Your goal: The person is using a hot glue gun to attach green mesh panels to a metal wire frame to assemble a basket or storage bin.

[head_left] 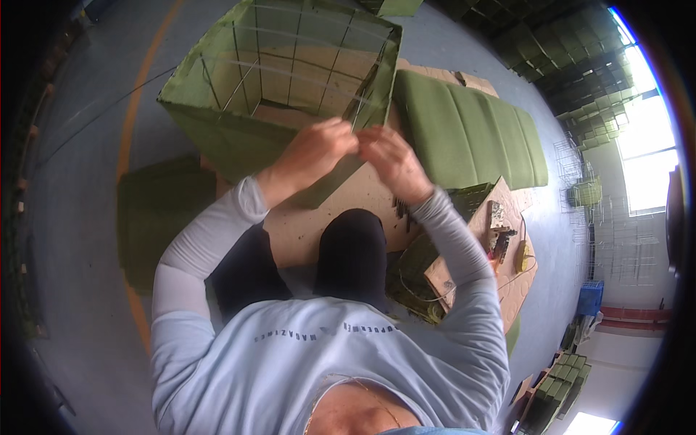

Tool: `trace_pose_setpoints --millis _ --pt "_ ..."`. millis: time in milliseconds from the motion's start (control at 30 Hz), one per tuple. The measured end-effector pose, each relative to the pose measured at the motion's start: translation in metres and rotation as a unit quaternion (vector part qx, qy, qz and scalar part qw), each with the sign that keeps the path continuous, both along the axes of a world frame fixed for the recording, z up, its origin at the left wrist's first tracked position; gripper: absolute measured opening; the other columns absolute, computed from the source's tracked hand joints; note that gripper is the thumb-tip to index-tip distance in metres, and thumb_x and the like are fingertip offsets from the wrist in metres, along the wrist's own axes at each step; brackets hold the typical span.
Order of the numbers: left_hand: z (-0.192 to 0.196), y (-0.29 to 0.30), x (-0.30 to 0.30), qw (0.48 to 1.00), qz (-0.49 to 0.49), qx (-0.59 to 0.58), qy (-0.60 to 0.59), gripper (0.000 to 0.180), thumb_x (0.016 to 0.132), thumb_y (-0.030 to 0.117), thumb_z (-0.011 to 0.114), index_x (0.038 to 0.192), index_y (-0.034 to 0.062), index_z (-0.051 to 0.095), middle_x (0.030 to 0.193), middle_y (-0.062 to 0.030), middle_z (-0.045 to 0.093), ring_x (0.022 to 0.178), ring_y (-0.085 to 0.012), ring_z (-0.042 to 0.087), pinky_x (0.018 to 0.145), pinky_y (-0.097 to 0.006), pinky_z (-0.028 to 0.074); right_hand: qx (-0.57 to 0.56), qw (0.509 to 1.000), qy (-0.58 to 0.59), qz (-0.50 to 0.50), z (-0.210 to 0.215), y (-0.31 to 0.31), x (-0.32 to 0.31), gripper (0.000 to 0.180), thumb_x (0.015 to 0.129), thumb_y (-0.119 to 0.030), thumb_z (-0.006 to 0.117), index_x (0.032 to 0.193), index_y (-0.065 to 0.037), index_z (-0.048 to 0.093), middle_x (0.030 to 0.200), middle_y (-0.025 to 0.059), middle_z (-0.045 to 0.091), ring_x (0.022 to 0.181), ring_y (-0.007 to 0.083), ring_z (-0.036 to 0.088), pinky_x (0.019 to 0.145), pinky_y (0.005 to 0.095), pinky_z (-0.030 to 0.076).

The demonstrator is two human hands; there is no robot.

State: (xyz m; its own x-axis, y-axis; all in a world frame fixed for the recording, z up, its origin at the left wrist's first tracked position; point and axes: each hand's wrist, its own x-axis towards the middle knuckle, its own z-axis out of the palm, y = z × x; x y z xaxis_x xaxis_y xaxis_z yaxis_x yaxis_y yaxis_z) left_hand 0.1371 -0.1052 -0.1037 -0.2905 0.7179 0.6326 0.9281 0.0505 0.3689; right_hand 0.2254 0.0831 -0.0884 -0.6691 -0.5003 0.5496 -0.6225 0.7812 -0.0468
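Fingertip work, apparently, on a green wire-framed box [243, 145].
Box just beyond left hand [319, 147] and right hand [392, 158]; fingers bunched, cannot tell whether gripping anything; next move seemingly calls for fine control.

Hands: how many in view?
2. The left hand is at the green box's near right corner; the right hand is beside it, at the same corner. Neither is hidden, though some fingertips blur.
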Motion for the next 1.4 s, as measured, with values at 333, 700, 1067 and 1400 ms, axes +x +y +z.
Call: trace_pose_setpoints --millis 333,700,1067,1400 --pt "0.026 0.016 -0.040 0.999 0.034 0.006 -0.036 0.016 0.080 0.010 0.068 0.092 -0.0003 0.067 0.084 -0.0092 0.061 0.081 -0.0259 0.059 0.070 -0.036 0.049 0.023 0.993 -0.064 -0.099 0.025 0.055 0.004 0.015 0.083 -0.002 0.059 0.097 0.003 0.060 0.113 0.0178 0.063 0.115 0.0325 0.057 0.104 0.0424 0.042" --pt "0.010 0.013 -0.039 0.998 0.020 -0.045 -0.039 0.013 0.083 0.012 0.066 0.080 -0.0004 0.064 0.079 -0.0102 0.058 0.079 -0.0275 0.057 0.066 -0.038 0.047 -0.153 0.956 -0.153 -0.197 0.009 0.011 -0.010 0.007 0.085 -0.009 0.060 0.083 -0.002 0.060 0.069 0.0198 0.059 0.067 0.0381 0.060 0.057 0.0426 0.047" --pt "0.007 -0.058 -0.047 0.992 0.115 -0.020 0.044 0.016 0.078 0.011 0.070 0.090 0.0008 0.066 0.079 -0.0081 0.059 0.078 -0.0253 0.059 0.067 -0.036 0.048 -0.075 0.985 -0.049 -0.148 -0.015 -0.011 -0.027 0.010 0.080 -0.003 0.061 0.090 -0.005 0.060 0.083 0.0112 0.065 0.077 0.0309 0.064 0.065 0.0395 0.051" --pt "0.020 -0.021 -0.024 0.996 0.077 -0.037 0.006 0.015 0.081 0.014 0.068 0.091 0.0026 0.066 0.081 -0.0092 0.060 0.080 -0.0263 0.060 0.068 -0.036 0.049 -0.063 0.988 -0.060 -0.129 0.019 0.012 -0.019 0.023 0.083 -0.009 0.066 0.104 -0.002 0.062 0.093 0.0129 0.069 0.082 0.0318 0.066 0.070 0.0385 0.052"
